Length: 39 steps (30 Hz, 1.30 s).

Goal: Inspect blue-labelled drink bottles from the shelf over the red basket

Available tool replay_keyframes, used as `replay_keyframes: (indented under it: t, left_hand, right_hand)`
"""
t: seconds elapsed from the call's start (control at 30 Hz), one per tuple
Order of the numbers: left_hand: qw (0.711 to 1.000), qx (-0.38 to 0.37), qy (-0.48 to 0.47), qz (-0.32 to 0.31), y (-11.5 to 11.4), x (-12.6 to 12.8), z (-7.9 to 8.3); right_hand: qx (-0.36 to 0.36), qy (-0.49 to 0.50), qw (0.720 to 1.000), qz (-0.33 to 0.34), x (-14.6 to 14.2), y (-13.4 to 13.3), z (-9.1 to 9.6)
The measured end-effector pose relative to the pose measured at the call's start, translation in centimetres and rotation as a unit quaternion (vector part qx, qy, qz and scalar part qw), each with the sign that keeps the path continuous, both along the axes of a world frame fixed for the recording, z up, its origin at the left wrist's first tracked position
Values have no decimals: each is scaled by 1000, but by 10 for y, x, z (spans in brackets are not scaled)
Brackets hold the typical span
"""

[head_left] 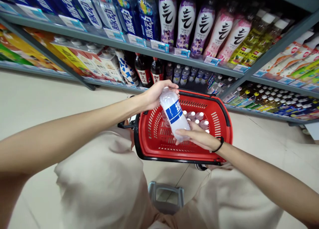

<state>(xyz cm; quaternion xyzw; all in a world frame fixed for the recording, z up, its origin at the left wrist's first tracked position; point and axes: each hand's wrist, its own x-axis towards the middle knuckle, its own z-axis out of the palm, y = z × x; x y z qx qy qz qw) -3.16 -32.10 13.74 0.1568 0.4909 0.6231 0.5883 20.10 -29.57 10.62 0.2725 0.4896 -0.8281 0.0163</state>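
Note:
A clear plastic bottle (173,113) with a blue-and-white label is held tilted over a red shopping basket (223,122). My left hand (157,93) wraps around its upper end. My right hand (198,136), with a black band at the wrist, grips its lower end with curled fingers. Several small bottles with pale pink caps (198,117) stand inside the basket, partly hidden behind the held bottle.
Grey store shelves (149,49) full of drink bottles and cartons run across the top and right. The basket rests on the floor in front of my knees in beige trousers (104,186). A grey stool (166,195) shows between my legs.

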Motion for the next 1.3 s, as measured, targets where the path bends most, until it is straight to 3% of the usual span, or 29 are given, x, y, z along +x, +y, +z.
replay_keyframes:
  t: [0.1, 0.2, 0.33, 0.43, 0.53, 0.67, 0.73, 0.83, 0.93, 1.0, 1.1, 1.2, 1.3]
  left_hand:
    - [1000, 0, -3, -1, 0, 0, 4]
    - [1000, -12, 0, 12, -1, -1, 8]
    - [1000, -16, 25, 1, -3, -4, 10]
    - [992, -54, 75, -91, -8, -8, 13]
    - [962, -111, 141, -205, -15, -14, 15]
    - [896, -146, 254, -334, -24, -19, 13]
    - [875, -150, 293, -354, -25, -17, 9]
    - [868, -143, 328, -343, -23, -9, 2]
    - [848, -136, 373, -352, -18, -1, -2]
    - [813, -138, 425, -373, -15, 4, -6]
    - [717, -143, 542, -415, -9, 9, -22]
    - [615, -150, 645, -428, -6, 18, -55]
    - [535, -145, 702, -447, -4, 29, -93]
  right_hand:
    - [-89, 32, 995, 23, 0, 4, 2]
    - [-82, 49, 995, 22, 0, 6, 4]
    - [-4, 49, 999, 7, 2, 4, 4]
    - [83, 13, 996, -14, 4, 4, -5]
    - [163, -23, 986, -14, 8, 7, -24]
    - [236, -48, 971, 9, 10, 13, -46]
    - [254, -78, 964, 23, 8, 17, -51]
    - [308, -133, 940, 66, 3, 25, -49]
    - [390, -112, 896, 179, 0, 34, -46]
    - [432, -78, 867, 237, 0, 38, -46]
    - [480, -129, 825, 270, 5, 40, -49]
    - [498, -202, 774, 335, 10, 40, -49]
    - [494, -220, 763, 355, 15, 39, -44]
